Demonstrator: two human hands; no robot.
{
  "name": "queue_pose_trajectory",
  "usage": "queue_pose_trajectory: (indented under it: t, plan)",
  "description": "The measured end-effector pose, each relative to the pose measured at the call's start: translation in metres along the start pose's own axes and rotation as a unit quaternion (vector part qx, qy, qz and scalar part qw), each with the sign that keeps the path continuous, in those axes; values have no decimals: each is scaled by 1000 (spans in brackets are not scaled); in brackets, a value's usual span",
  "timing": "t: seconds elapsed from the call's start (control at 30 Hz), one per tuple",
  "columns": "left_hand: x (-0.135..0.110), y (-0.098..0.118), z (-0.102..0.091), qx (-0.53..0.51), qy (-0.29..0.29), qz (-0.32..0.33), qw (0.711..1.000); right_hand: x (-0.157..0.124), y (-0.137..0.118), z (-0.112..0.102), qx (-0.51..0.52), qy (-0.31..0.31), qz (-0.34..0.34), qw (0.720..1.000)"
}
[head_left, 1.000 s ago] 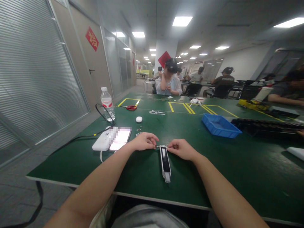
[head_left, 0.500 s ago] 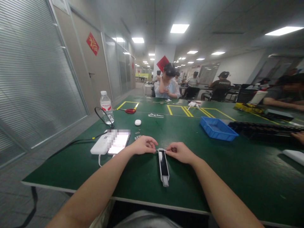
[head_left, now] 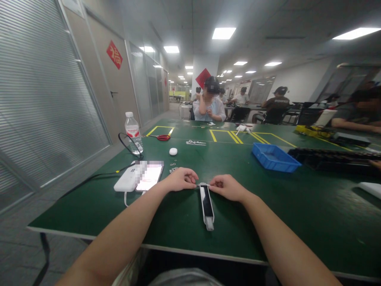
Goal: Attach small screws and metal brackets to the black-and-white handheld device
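Observation:
On the green table lies a long, slim device (head_left: 207, 203) with a white frame, a dark glossy top and a pale grey piece at its near end. My left hand (head_left: 182, 179) pinches at the left corner of its far end, where a thin, light strip or rod runs across. On the opposite corner, my right hand (head_left: 228, 186) is closed too, thumb and forefinger pressed together against that end. Exactly what sits between the fingertips is too small to make out. Small metal parts (head_left: 173, 170) lie just beyond my left hand.
A phone (head_left: 150, 178) and a white power bank (head_left: 126, 178) with cables lie left, near a water bottle (head_left: 133, 133). Farther off are a white case (head_left: 173, 151), red-handled scissors (head_left: 163, 137) and a blue tray (head_left: 275, 158). A person (head_left: 210, 107) sits opposite.
The view has shifted a little. The device's near end has swung slightly right, while both hands keep their pinch at its far end.

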State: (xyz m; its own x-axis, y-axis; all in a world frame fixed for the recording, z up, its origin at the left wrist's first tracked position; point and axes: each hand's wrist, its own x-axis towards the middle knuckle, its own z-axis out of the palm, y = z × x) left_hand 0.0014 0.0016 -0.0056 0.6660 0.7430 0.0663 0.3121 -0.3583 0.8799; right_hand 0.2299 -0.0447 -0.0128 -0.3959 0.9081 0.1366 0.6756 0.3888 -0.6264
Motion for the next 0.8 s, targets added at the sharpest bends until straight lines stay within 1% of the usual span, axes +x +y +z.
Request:
queue_pose_trajectory:
  t: [0.23, 0.53, 0.8]
  plan:
    - [0, 0, 2, 30, 8, 32, 999, 0, 2, 1, 7, -1, 8, 1000]
    - [-4, 12, 8, 145, 28, 108, 983, 1, 4, 2, -1, -1, -10, 1000]
    - [-5, 15, 10, 166, 39, 126, 977, 0, 1, 2, 6, 0, -13, 1000]
